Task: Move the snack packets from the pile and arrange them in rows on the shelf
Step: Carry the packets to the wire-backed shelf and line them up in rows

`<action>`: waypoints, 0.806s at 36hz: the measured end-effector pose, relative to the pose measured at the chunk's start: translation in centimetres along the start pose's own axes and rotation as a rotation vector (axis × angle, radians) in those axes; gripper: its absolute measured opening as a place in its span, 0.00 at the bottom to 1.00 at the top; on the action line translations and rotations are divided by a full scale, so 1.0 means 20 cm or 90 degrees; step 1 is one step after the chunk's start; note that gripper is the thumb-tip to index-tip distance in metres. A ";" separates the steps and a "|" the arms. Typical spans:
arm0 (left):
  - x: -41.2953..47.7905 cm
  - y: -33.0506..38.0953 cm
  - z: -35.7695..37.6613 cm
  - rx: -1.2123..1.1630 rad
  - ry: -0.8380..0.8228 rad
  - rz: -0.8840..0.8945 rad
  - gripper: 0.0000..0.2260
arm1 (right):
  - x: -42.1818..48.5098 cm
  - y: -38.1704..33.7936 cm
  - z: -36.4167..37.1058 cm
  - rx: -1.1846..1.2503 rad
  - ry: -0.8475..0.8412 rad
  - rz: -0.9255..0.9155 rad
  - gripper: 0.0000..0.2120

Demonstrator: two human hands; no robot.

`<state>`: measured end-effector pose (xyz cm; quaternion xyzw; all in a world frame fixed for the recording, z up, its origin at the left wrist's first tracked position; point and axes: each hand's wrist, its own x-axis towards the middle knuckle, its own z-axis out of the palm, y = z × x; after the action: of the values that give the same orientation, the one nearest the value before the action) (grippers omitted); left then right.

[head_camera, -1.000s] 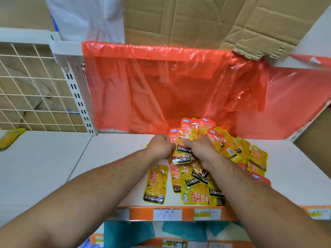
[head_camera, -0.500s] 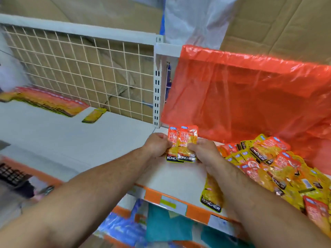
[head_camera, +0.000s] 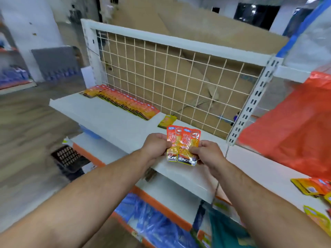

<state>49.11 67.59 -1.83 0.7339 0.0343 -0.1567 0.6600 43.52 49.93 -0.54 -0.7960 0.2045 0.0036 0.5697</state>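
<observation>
Pinching packets (head_camera: 182,142) between curled fingers (head_camera: 195,149) of left hand (head_camera: 156,146) and right hand (head_camera: 210,153), fanned, likely for extending the row (head_camera: 123,102).

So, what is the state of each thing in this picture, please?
Held packets: upright, overlapped, above the shelf.
Left hand: pinches their left edge.
Right hand: pinches their right edge.
Row: laid overlapped at the shelf's back.
Lone packet: flat, beside the row's end.
Pile: jumbled, partly out of view.
Red bag: draped at the right.
</observation>
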 end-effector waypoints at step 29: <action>0.83 0.07 -1.47 -0.040 0.258 0.013 0.03 | 0.90 -0.71 1.47 -0.015 -0.198 -0.116 0.23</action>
<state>70.68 93.52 -2.71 0.7297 0.1640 0.0022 0.6639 71.43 74.63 -2.22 -0.8077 0.0413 0.0774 0.5830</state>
